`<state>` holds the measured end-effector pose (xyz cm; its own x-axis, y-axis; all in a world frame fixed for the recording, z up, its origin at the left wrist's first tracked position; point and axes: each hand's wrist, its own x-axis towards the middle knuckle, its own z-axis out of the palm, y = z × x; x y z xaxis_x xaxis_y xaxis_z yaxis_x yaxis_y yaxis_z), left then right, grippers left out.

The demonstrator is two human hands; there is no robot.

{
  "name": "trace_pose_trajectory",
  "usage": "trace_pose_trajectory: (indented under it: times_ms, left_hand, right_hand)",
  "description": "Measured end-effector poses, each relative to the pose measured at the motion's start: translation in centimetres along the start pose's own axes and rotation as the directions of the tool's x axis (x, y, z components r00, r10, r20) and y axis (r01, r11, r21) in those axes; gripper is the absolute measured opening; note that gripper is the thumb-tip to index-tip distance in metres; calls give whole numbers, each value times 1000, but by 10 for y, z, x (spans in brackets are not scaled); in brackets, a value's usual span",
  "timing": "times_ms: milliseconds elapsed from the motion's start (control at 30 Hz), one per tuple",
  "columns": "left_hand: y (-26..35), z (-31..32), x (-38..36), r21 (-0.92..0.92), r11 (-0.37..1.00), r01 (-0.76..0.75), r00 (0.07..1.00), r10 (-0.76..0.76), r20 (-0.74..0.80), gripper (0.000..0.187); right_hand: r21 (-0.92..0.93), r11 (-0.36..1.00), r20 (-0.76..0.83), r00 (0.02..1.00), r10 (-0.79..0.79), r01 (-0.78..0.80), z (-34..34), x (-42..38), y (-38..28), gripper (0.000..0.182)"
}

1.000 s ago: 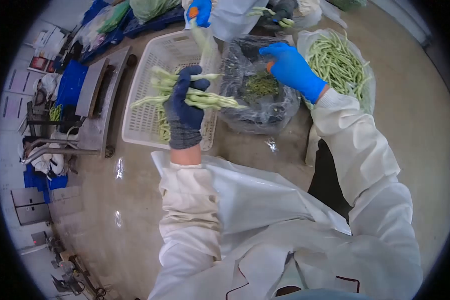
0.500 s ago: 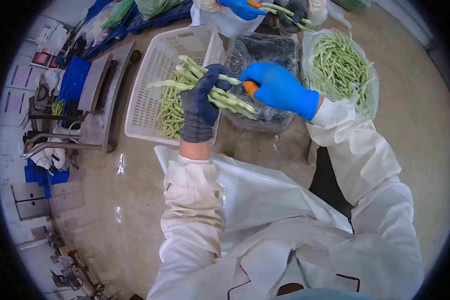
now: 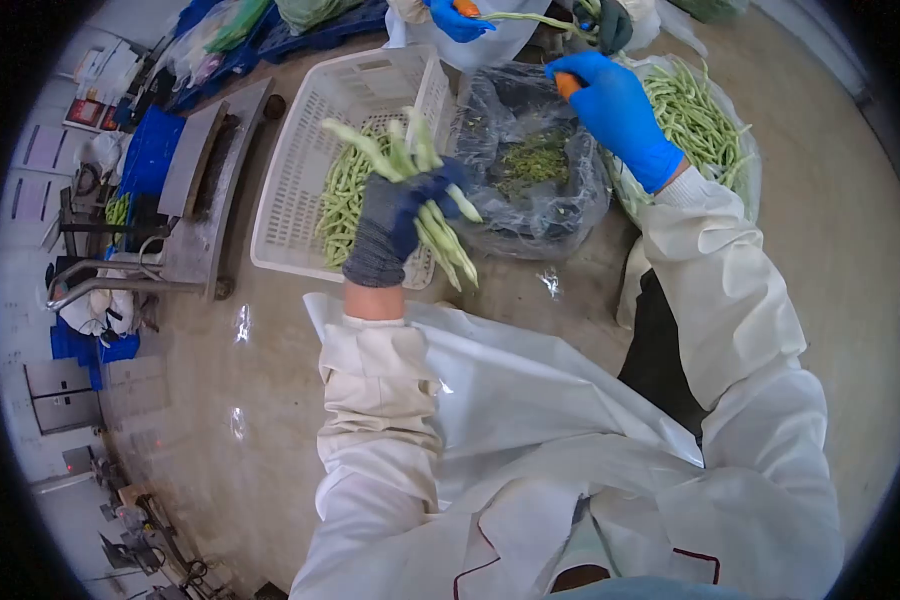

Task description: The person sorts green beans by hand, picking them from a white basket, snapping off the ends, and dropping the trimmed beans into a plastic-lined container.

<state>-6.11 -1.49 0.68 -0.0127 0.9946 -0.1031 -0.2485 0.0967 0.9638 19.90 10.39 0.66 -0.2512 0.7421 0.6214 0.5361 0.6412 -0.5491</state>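
Note:
My left hand (image 3: 400, 215), in a dark grey-blue glove, is closed around a bunch of long green beans (image 3: 443, 245) over the near side of a white crate (image 3: 280, 215) that holds more beans (image 3: 346, 190). In a blue glove, my right hand (image 3: 620, 115) is closed on a small orange-handled tool (image 3: 567, 85), its working end not clear. It is above the right side of a plastic-lined bin (image 3: 480, 215) with green scraps (image 3: 533, 162) inside. Beside the bin, a clear bag (image 3: 748, 195) full of beans is partly hidden by my right hand.
Across from me, a co-worker's blue-gloved hand (image 3: 460, 20) and dark-gloved hand (image 3: 610, 25) hold a bean and an orange tool. A metal cart (image 3: 195, 240) stands at the left, and blue pallets (image 3: 315, 38) lie at the back left.
My right hand has moved up and right, away from the beans, uncovering the scraps in the bin. My left hand has shifted slightly left and down, and its bunch has tilted.

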Motion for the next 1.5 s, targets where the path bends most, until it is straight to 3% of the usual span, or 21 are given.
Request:
trace_pose_trajectory:
  times_ms: [67,100,200,233,300,333,400,433,467,500,533,633,733,933,1033,1133,1233,1300,1433,1500]
  left_hand:
    - [13,-24,5,36,998,-57,984,63,-167,23]
    - [10,-44,11,47,993,-109,906,118,-407,20]
    - [25,-72,19,521,832,191,588,328,-739,21]
    - [24,-73,18,447,888,103,633,288,-718,23]
    - [15,-67,17,263,963,-58,728,221,-649,28]
    - [14,-55,14,171,983,-70,835,152,-530,26]
    - [9,-30,9,-21,999,-43,971,37,-234,24]
    - [4,-22,8,-100,995,30,996,-39,-84,26]
    - [0,-13,10,-166,980,113,992,-102,78,28]
    - [2,2,3,-33,999,43,990,-38,133,34]
    - [2,10,2,-11,997,81,978,-77,194,36]
    - [0,27,-3,28,987,161,929,-161,334,41]
    - [6,27,-4,72,979,191,908,-204,365,43]
    - [13,18,-10,-8,982,188,957,-181,229,39]
    - [6,14,-4,-77,989,125,978,-110,175,36]
    - [1,9,0,-111,990,84,994,-75,82,35]
    - [-8,3,4,112,994,21,1000,-21,-3,32]
    - [-17,-1,8,264,964,6,1000,1,-27,29]
    - [-18,-1,10,279,960,-32,995,57,-84,26]
    - [-11,0,10,286,958,-28,990,67,-126,26]
  right_hand:
    - [-56,998,86,996,-18,23,5,-6,7,24]
    - [-99,995,116,993,-22,33,11,-10,12,25]
    - [-148,989,207,978,20,12,21,-24,13,29]
    - [-155,988,235,971,39,-3,22,-25,12,30]
    - [-348,936,432,895,113,50,19,-15,9,34]
    - [-435,896,519,838,168,90,18,-13,6,36]
    - [-289,937,397,915,-68,195,20,-14,6,39]
    - [-223,940,315,932,-180,257,20,-14,4,40]
    - [-84,980,288,946,-150,181,21,-14,1,41]
    - [57,993,265,958,-112,100,23,-13,-10,41]
    - [198,980,247,967,-69,19,23,-14,-19,41]
    - [391,921,307,943,-125,-5,16,-9,-38,42]
    - [377,925,411,903,-123,-45,14,-12,-36,36]
    - [317,946,500,859,-113,-60,17,-13,-21,21]
    - [335,901,591,806,27,-277,15,-13,-23,18]
    - [385,853,652,758,17,-351,16,-11,-25,18]
    - [554,738,589,808,-20,-385,15,-9,-29,18]
    - [545,731,596,803,5,-410,14,-9,-38,19]
    - [416,704,676,713,184,-576,14,-6,-37,22]
    - [350,741,689,693,211,-573,14,-7,-36,24]
